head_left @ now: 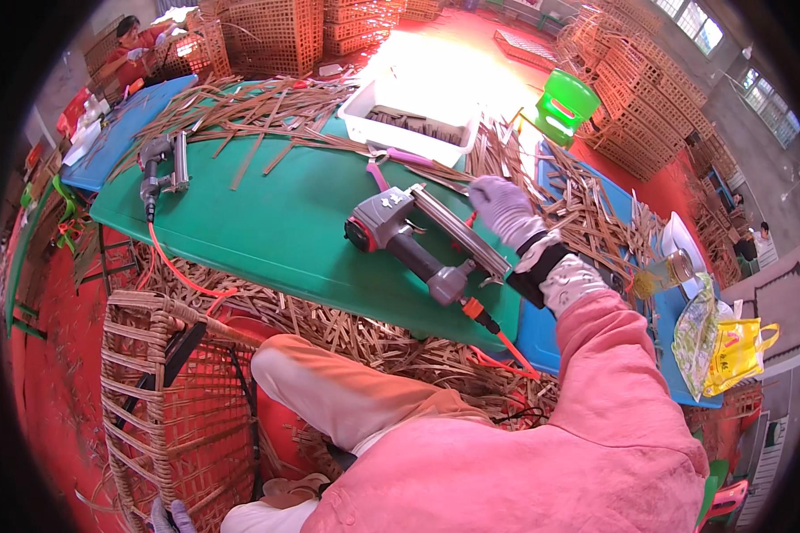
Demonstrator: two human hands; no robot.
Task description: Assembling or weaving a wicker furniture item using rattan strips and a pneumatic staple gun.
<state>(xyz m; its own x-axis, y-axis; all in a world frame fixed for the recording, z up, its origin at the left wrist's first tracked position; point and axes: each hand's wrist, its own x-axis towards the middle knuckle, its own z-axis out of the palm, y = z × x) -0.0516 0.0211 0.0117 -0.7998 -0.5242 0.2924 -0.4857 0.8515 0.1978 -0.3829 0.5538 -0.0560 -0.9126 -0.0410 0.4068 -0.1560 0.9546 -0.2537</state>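
Observation:
My right hand (504,211), in a pale purple glove, is over the green table's right part with its fingers curled down. What they hold, if anything, is hidden; a small red piece shows beside them. Just left of it lies a grey and black nail gun (409,240) with an orange air hose. Pink-handled cutters (379,171) lie behind the gun. At the lower left, my gloved left hand (174,516) is mostly cut off by the frame edge, its fingers bent against a woven basket (171,400) that stands tilted beside my leg.
A second nail gun (162,169) lies at the table's left end. Brown strips (267,107) cover the back edge, beside a white bin (409,133). A glass jar (663,274) and yellow bag (740,355) are at right. Another person (138,49) works far left. Baskets (271,37) are stacked behind.

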